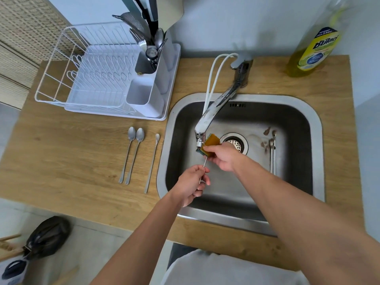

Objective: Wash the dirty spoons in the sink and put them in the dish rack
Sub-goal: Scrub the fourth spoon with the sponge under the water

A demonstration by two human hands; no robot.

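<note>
1. The left hand (190,183) pinches the thin handle of a long steel spoon (204,163) over the sink (316,120).
2. At its 1 o'clock, the right hand (223,156) grips a yellow sponge (210,141), folded round the spoon's bowl.
3. Two soiled spoons (273,153) lie at the basin's 3 o'clock side.

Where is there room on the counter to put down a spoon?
Bare wood lies left of the three spoons, below the dish rack, and between the faucet and soap bottle. It is crowded between the spoons and the sink.
</note>
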